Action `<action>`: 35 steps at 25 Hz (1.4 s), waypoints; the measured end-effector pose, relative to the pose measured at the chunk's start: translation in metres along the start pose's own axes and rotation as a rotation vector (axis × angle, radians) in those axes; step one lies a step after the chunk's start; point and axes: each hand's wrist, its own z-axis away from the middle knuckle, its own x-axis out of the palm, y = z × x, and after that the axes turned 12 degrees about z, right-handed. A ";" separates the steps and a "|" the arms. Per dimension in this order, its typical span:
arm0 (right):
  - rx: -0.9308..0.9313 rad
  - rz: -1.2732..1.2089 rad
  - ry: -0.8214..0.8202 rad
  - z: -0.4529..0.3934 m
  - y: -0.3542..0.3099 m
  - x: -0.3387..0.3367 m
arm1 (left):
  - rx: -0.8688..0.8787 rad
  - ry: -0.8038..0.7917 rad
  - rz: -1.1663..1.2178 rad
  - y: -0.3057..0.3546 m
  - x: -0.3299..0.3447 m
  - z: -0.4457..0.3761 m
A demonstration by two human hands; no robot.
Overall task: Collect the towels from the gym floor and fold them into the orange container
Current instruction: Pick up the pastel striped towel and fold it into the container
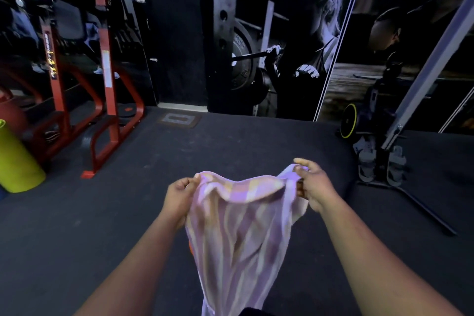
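A person held a striped towel (238, 226) up by its top edge over a dark gym floor (102, 213).

At the centre of the frame, the left hand (180, 194) pinched one upper corner and the right hand (311, 185) pinched the other, each grip clenched on the cloth, which sagged between them and hung toward the bottom edge. A sliver of orange (190, 247) showed beside the towel's left edge. A red weight rack (107, 100) stood at upper left and a yellow-green roller (15, 161) at far left.
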 end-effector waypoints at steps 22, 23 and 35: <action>-0.804 0.534 -0.260 0.009 -0.002 0.071 | 0.054 -0.191 -0.002 -0.003 0.065 0.028; -0.801 0.532 -0.252 0.008 -0.004 0.072 | 0.075 -0.205 -0.020 -0.004 0.065 0.026; -0.656 0.636 -0.110 -0.005 -0.003 0.080 | 0.005 -0.393 0.081 -0.012 0.075 0.033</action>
